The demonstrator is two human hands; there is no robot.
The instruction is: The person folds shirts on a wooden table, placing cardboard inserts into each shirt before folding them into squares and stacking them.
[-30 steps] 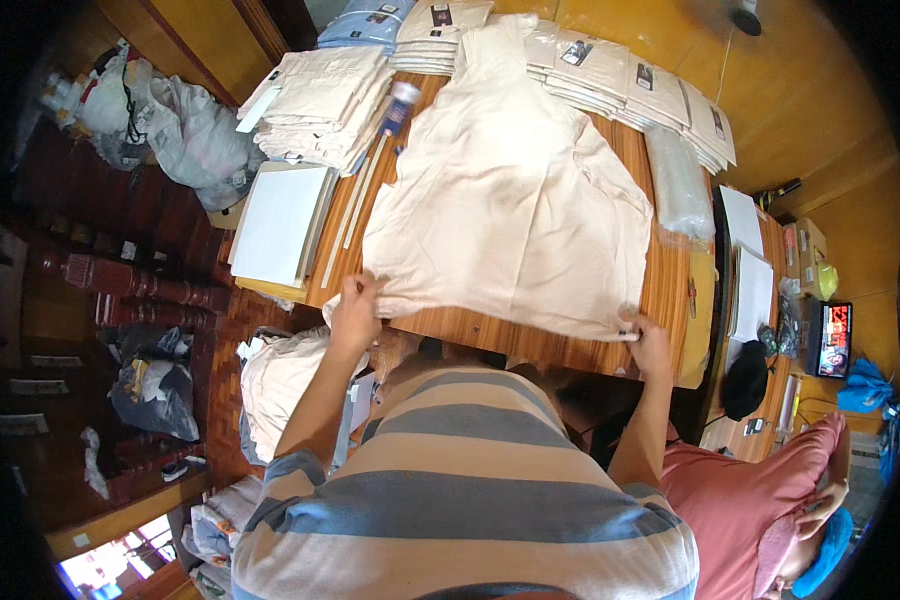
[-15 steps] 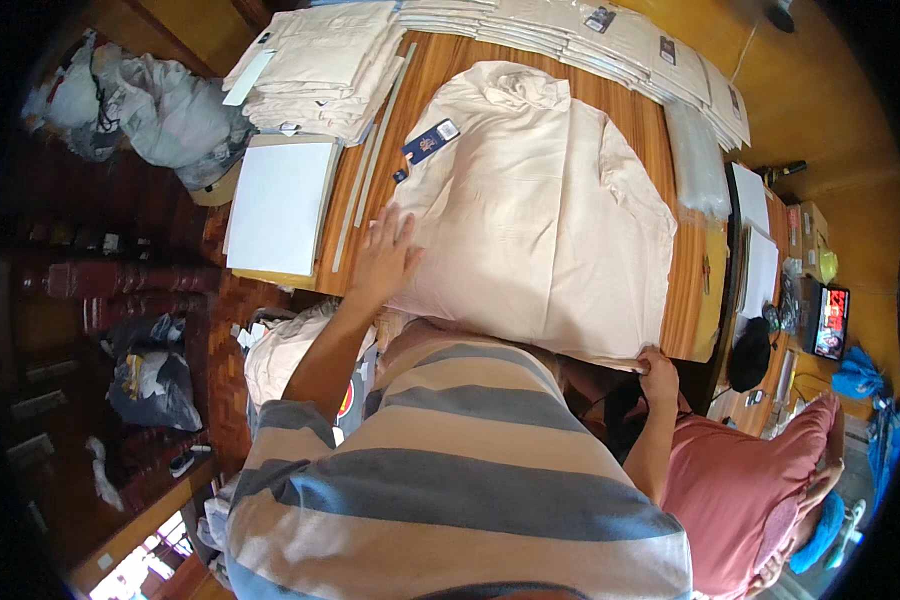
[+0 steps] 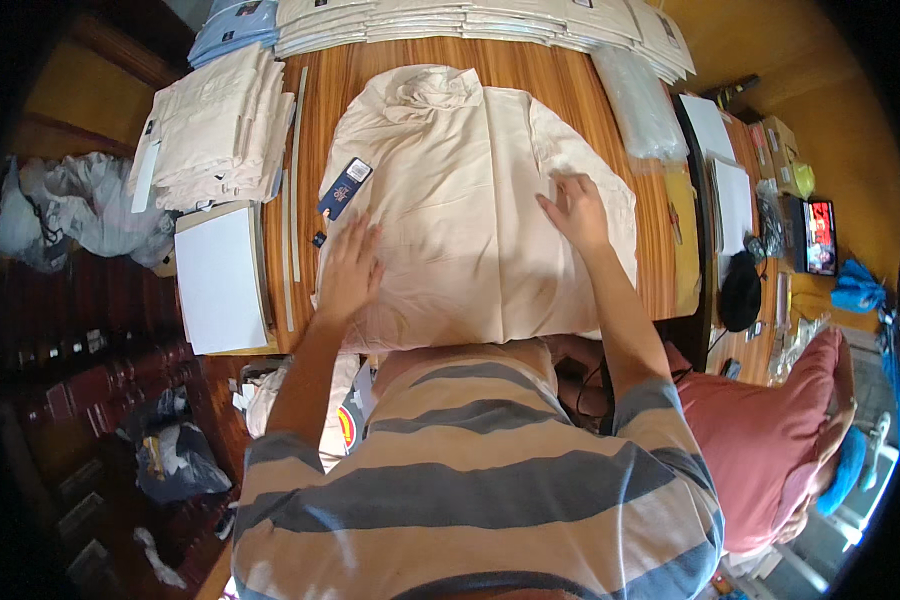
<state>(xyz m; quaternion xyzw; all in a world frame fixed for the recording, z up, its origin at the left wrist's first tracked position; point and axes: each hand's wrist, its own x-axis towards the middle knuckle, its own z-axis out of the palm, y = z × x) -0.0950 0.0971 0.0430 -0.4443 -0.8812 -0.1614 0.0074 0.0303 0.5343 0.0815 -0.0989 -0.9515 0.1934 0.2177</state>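
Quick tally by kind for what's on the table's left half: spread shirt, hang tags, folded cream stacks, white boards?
Spread cream shirt: 1
Dark hang tag: 1
Folded cream stack: 1
White board: 1
Total: 4
Left hand and right hand lie flat on the shirt.

The single head-worn fisheye camera looks steeply down from above the long brown wooden table [image 3: 490, 70], close over its near edge, the wearer's striped torso filling the frame below it, edges bending
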